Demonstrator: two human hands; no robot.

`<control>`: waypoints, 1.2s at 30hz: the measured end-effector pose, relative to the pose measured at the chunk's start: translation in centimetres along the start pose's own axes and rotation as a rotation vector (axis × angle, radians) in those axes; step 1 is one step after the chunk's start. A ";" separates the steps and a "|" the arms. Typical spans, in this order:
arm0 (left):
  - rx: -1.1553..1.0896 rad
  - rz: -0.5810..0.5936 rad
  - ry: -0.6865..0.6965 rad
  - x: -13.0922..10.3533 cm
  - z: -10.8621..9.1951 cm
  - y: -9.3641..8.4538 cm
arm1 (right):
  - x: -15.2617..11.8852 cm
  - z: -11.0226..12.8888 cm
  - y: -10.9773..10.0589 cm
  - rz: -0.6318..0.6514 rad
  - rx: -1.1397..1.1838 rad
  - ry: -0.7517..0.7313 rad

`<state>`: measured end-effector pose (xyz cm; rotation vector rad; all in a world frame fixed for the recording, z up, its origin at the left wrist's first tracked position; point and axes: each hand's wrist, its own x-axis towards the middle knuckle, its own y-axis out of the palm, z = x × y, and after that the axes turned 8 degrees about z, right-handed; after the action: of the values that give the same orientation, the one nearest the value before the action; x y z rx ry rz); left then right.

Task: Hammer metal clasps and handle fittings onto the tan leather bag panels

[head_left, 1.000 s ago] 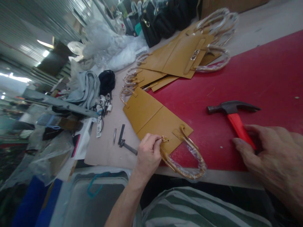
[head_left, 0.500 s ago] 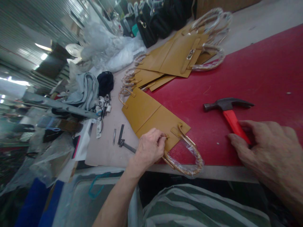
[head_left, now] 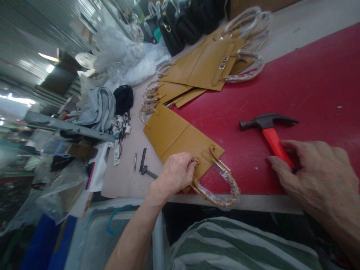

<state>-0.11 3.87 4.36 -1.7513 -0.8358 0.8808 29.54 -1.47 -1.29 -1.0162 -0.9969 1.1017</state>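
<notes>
A tan leather bag panel lies flat near the table's front edge, a plastic-wrapped handle at its near end. My left hand rests on that end, thumb and fingers pinched at a small gold metal piece mostly hidden by the fingertips. On the right, a claw hammer with a red grip and dark head lies on the red mat. My right hand is closed round the lower end of its grip.
Several similar tan panels with wrapped handles are stacked behind on the red mat. A thin metal rod and a dark angled tool lie left of my hand. Black bags stand at the back; a plastic bin sits below the edge.
The whole view has shifted slightly. My left hand still pinches at the panel and my right hand still holds the hammer; little else differs.
</notes>
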 end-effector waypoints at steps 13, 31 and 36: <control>0.045 0.125 -0.077 0.4 -0.8 -0.9 | 0.1 -0.4 0.4 -0.005 0.007 -0.021; 0.059 0.205 -0.089 1.5 -0.7 -1.8 | 0.0 -0.1 0.2 -0.058 -0.032 -0.058; 0.072 0.198 -0.111 1.3 -1.0 -1.8 | 0.0 0.1 0.0 -0.057 -0.027 -0.034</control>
<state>1.10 5.05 6.13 -1.7557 -0.7006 1.1338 29.42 -1.43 -1.29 -0.9874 -1.0641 1.0639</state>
